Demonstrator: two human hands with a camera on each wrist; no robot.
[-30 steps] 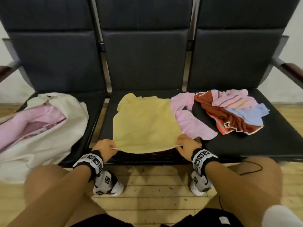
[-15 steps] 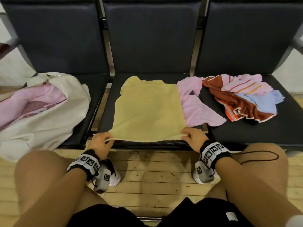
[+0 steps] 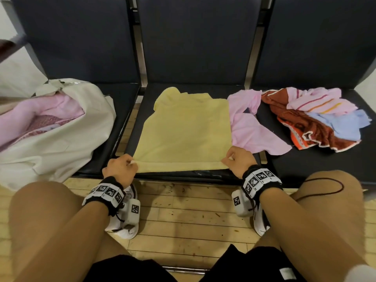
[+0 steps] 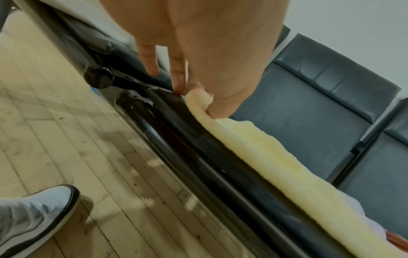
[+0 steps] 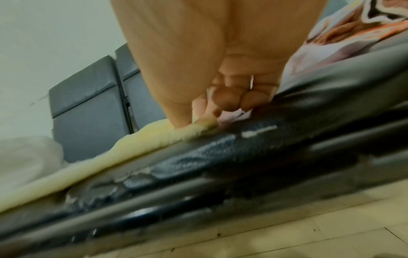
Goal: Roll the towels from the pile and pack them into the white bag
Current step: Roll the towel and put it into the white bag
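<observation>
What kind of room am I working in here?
Probably a waiting area or hall: a row of joined dark padded seats on a metal frame, a worn wooden floor and a plain white wall.

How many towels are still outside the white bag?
5 visible: yellow towel on the middle seat, pink towel beside it, then brown, striped pink and blue piled rightward. More may hide underneath.

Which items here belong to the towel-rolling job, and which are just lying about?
Job: yellow towel, pinched by left hand and right hand; pink towel; towel pile; white bag.
Lying about: chairs; shoes.
</observation>
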